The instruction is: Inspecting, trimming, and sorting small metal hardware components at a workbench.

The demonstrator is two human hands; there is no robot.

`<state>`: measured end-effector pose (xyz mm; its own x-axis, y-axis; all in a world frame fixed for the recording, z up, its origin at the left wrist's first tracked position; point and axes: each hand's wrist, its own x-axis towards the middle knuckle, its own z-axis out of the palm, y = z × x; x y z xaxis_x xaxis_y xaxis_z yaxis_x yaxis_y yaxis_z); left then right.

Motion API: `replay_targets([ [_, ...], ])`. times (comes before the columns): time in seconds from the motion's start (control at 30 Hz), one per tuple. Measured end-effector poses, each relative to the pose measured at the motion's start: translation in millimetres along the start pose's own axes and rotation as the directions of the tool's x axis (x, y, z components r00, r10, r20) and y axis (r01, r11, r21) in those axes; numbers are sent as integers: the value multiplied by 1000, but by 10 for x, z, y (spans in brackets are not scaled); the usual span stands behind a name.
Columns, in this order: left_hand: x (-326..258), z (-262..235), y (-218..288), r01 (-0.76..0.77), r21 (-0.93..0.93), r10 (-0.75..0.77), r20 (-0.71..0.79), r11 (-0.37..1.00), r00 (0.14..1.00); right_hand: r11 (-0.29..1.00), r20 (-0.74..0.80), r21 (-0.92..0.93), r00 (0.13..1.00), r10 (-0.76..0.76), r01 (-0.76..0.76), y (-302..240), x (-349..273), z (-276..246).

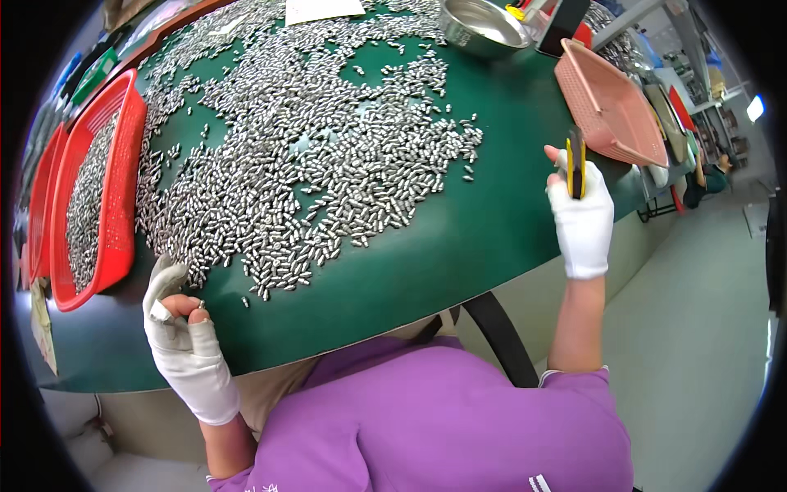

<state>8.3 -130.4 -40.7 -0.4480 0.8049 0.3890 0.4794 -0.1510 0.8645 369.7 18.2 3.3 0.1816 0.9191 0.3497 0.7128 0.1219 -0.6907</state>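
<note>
My left hand point(188, 357), in a white glove with bare thumb and fingertip, is closed in a pinch at the table's near left. Between its tips sits a small silvery metal part point(202, 304), mostly hidden. My right hand point(585, 225), gloved likewise, grips a yellow and black utility knife point(577, 168) upright over the table's right side. A broad spread of small shiny metal parts point(270, 172) covers much of the green table point(500, 205); its near left edge lies beside my left hand.
At the left stands a red plastic basket point(123, 189) part filled with similar metal parts. A pink basket point(611, 115) rests at the right edge, just beyond my right hand. A metal bowl point(484, 29) and a white sheet point(324, 10) lie at the back. A chair armrest point(500, 336) is under the front edge.
</note>
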Motion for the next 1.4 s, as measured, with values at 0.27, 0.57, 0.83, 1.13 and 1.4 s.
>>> replay_targets([
  [0.27, 13, 39, -30, -22, 3, 22, -3, 1000, 1000, 972, -67, -234, 998, -10, -6, 607, 351, -78],
  [0.57, 12, 2, -18, -23, 45, 23, -2, 999, 1000, 897, -148, -442, 983, -107, 31, 652, 431, -132],
  [0.83, 17, 45, 72, -7, -208, 4, -15, 978, 1000, 881, 64, -461, 994, -86, 106, 323, 235, 18],
  [1.13, 29, 217, 300, 215, -552, -140, 177, 806, 974, 806, 182, -144, 816, -549, 574, -368, 170, 235],
  [1.4, -26, 322, 439, 398, -572, -272, 296, 717, 916, 404, 555, 391, 139, -820, 827, -1163, -85, 844],
])
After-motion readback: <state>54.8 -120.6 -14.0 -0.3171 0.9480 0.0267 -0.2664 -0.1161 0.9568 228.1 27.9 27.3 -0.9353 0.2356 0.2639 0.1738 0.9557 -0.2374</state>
